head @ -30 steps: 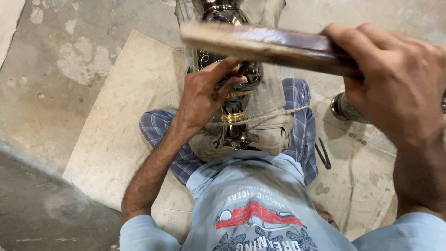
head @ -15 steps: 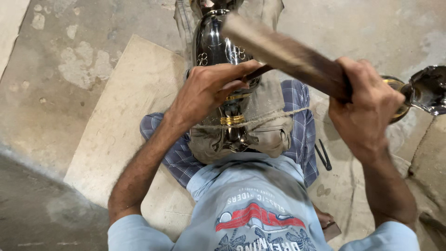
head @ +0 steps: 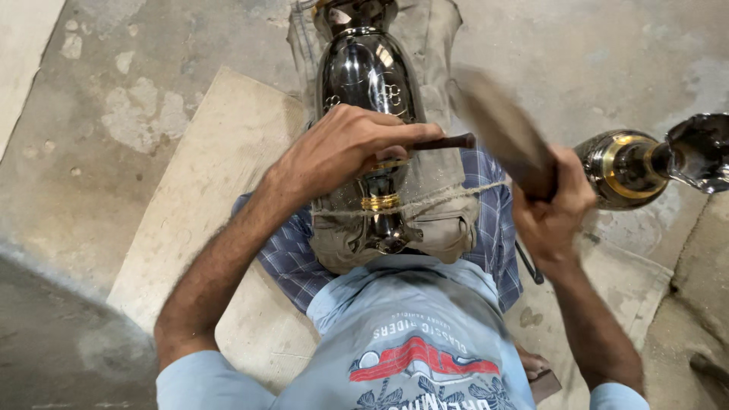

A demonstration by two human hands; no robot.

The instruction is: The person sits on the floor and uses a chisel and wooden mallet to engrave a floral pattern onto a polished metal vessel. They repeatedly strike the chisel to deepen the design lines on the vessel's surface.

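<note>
A dark, shiny metal vase (head: 369,76) with engraved patterns and gold bands lies along my lap on a beige cloth (head: 437,193), tied down with a thin cord. My left hand (head: 345,144) rests on the vase's neck and grips a thin dark chisel (head: 448,141) whose end points right. My right hand (head: 550,201) is closed around a wooden mallet (head: 505,133), blurred, its head just right of the chisel's end.
A second metal vase (head: 653,165) with gold bands lies on the concrete floor at the right. I sit on a pale board (head: 190,197) laid over the floor. A small dark tool (head: 528,262) lies by my right leg.
The mallet has swung down from a raised, level position across the view to near the chisel's end. My left hand has stayed on the vase with the chisel.
</note>
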